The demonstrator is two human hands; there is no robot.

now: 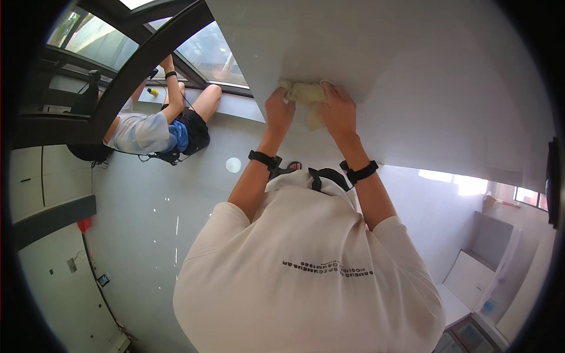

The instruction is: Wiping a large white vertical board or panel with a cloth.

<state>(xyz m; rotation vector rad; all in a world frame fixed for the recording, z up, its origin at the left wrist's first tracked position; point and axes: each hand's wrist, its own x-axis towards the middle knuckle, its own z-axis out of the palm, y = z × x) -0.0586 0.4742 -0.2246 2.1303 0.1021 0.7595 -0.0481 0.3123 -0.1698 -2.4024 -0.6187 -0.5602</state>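
A crumpled cream-coloured cloth (307,93) is stretched between my two hands, in front of a smooth pale wall (419,88). My left hand (280,110) grips its left end, fingers curled around the fabric. The other end is bunched in my right hand (340,109), and a loose fold hangs down beside that palm. Whether the cloth touches the wall cannot be told. Each of my wrists wears a black strap.
To the left, another person (150,128) sits by the dark-framed window (212,53), arms raised toward it. A yellow bottle (152,92) stands on the sill near them. White cabinets (57,176) line the far left. At lower right is an open white cabinet (470,273).
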